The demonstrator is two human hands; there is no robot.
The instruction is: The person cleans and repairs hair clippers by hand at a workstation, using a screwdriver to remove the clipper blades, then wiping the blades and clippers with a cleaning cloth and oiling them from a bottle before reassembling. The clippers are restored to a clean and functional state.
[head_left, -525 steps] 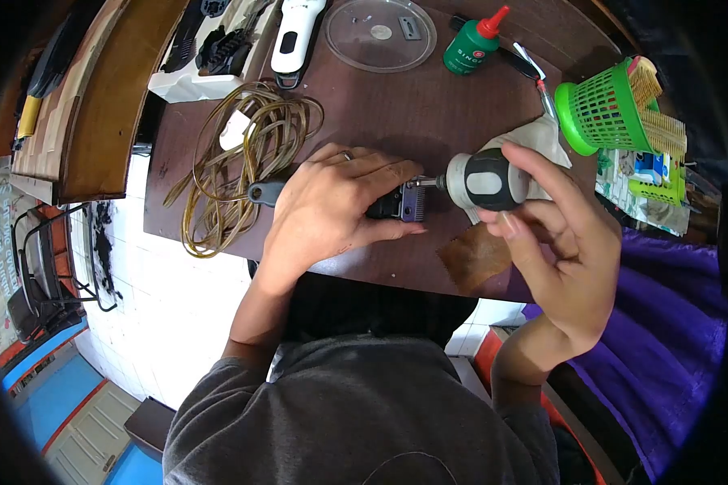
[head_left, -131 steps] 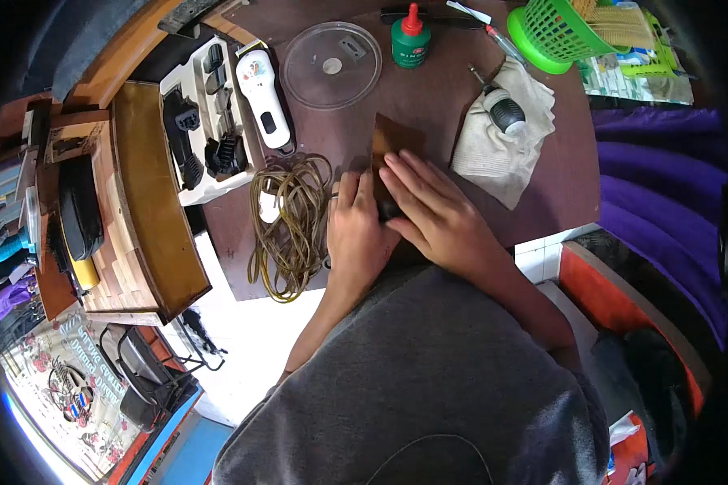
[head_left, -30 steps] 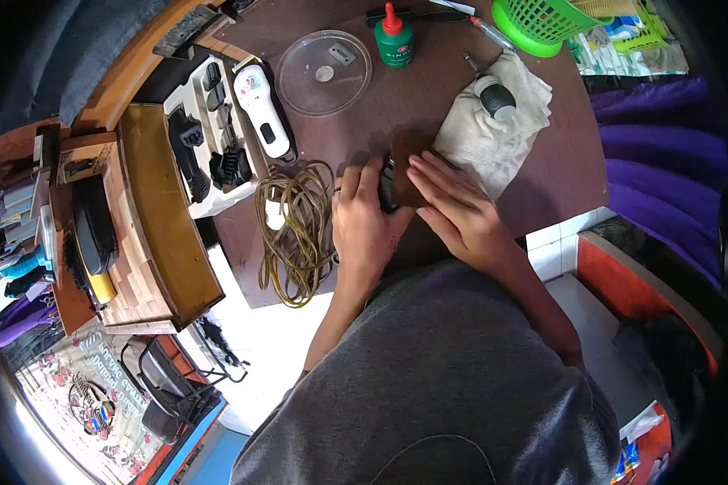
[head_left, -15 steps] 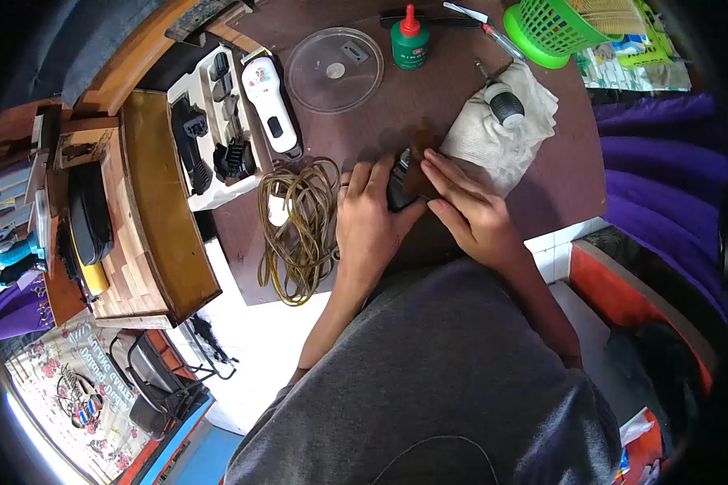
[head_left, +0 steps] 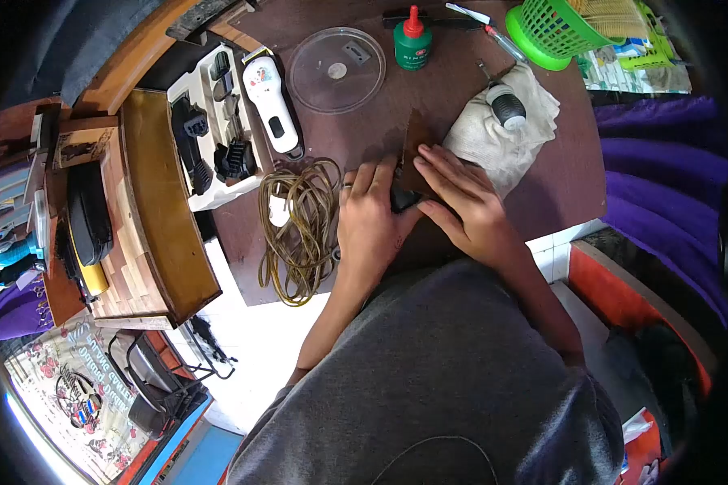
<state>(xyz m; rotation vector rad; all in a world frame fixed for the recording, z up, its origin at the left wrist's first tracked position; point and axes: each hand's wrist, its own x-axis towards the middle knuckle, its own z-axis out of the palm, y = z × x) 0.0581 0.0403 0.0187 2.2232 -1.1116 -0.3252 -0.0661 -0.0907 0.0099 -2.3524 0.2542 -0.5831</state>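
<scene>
Brown bench (head_left: 348,137) bears a looped cord (head_left: 301,271); just right of it, the left hand (head_left: 369,214) grips a dark tool (head_left: 403,199), apparently for steadiness, while the right hand (head_left: 473,202), fingers outstretched, lies flat on a brown sheet (head_left: 413,149), seemingly for even pressure.

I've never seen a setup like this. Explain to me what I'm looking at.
There is no machine doing the work, just a person's bare hands. The camera sits on the person's head, looking forward and down, so you see roughly what they see.

The left hand holds a dark object, mostly hidden. The right hand lies with its fingers on a brown sheet; whether it grips the sheet is unclear.

On the table, a coiled cord lies on the left, with a white clipper beyond it. Farther back stands a green bottle with a red cap. On the right, a screwdriver rests on a pale cloth.
</scene>
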